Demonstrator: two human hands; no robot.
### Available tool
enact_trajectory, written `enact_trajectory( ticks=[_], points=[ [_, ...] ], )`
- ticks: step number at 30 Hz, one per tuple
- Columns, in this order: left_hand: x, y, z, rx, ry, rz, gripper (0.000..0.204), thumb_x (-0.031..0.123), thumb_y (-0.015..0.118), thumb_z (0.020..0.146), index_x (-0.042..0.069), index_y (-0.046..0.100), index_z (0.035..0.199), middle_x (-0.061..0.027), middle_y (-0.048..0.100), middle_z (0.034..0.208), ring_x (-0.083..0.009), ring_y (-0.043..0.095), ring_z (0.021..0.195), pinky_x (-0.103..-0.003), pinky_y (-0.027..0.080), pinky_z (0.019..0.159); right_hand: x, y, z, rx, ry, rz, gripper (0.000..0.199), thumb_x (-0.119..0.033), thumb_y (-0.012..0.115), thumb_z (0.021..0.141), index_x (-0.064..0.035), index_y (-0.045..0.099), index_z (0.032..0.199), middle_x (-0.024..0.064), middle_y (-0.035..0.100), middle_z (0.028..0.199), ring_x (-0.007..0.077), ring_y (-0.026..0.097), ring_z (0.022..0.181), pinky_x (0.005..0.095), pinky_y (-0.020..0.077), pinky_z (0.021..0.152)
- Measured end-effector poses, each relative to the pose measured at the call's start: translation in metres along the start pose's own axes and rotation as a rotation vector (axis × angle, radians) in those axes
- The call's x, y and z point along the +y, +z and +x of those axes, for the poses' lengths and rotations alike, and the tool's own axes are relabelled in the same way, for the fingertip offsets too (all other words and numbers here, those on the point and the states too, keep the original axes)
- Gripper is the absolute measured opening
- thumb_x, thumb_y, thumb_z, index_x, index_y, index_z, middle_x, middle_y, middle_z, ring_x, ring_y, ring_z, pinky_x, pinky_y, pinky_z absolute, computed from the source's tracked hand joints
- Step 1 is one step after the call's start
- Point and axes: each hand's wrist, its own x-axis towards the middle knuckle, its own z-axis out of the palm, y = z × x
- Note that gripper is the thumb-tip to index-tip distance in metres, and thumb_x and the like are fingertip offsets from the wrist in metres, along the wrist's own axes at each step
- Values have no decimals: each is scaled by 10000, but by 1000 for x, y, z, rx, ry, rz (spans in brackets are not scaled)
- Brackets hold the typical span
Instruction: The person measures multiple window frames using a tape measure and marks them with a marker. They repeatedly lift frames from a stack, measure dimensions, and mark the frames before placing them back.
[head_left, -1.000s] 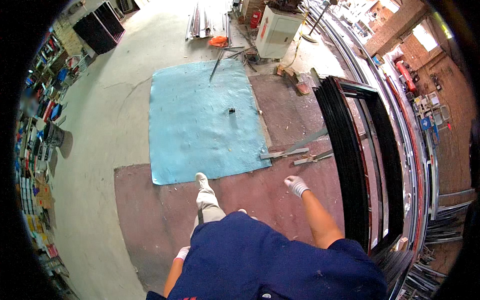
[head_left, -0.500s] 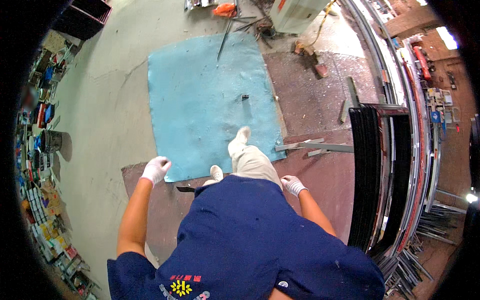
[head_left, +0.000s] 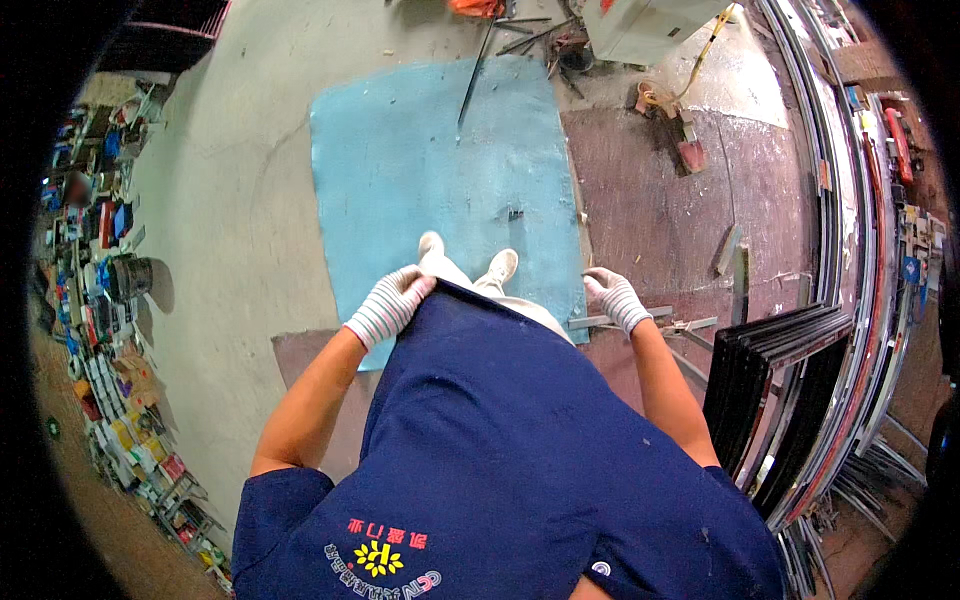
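Observation:
My left hand (head_left: 388,307), in a striped white-and-grey glove, is closed on the front hem of the navy T-shirt (head_left: 480,400) I wear. It pulls that hem up and outward over my pale trousers (head_left: 530,312). My right hand (head_left: 616,298), gloved alike, hangs to the right of the shirt, touching nothing I can see. Its fingers are loosely curved, with the index finger and thumb apart. Both my white shoes (head_left: 503,265) stand on a blue sheet (head_left: 420,150) on the floor. A small dark piece (head_left: 515,214) lies on the sheet ahead of them.
Dark framed panels (head_left: 770,350) lean upright at my right, beside long metal profiles (head_left: 840,170). Grey metal strips (head_left: 690,325) lie near my right hand. A corded tool (head_left: 688,145) rests farther ahead. Crowded shelves (head_left: 120,370) run along the left; a pale cabinet (head_left: 645,30) stands ahead.
My left hand has come in from the side and taken hold of the shirt hem. My right hand has moved forward. The rear foot has stepped ahead onto the blue sheet.

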Motion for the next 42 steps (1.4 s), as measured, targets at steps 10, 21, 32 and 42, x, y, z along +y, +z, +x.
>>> enact_trajectory(
  ticks=[10,21,32,42],
  points=[
    [173,-16,210,61,265,52,224,205,594,994,3,625,901,44,536,745,-52,455,722,-235,434,677,-211,-67,68,-529,-232,319,629,-400,707,894,-41,520,1375,101,624,1283,188,555,1186,343,407,1050],
    [444,-23,333,-1090,72,939,376,356,768,843,50,709,1055,-95,688,758,-99,608,721,-332,529,703,-363,-300,77,114,-191,262,250,-42,575,840,0,629,1080,41,669,901,125,616,872,283,493,794],
    [733,-15,300,-1429,892,781,305,222,613,525,59,626,783,-6,401,598,-175,448,502,-354,360,465,-461,-531,-74,-628,-359,-192,425,-246,718,713,-20,667,1070,120,602,743,327,607,707,448,532,736],
    [815,115,345,-1519,841,820,220,290,618,686,103,611,802,-78,610,844,-228,590,718,-359,501,661,-398,-670,-65,-465,-628,-201,414,-229,663,662,20,644,992,68,543,743,257,568,711,413,522,830]
  ],
)
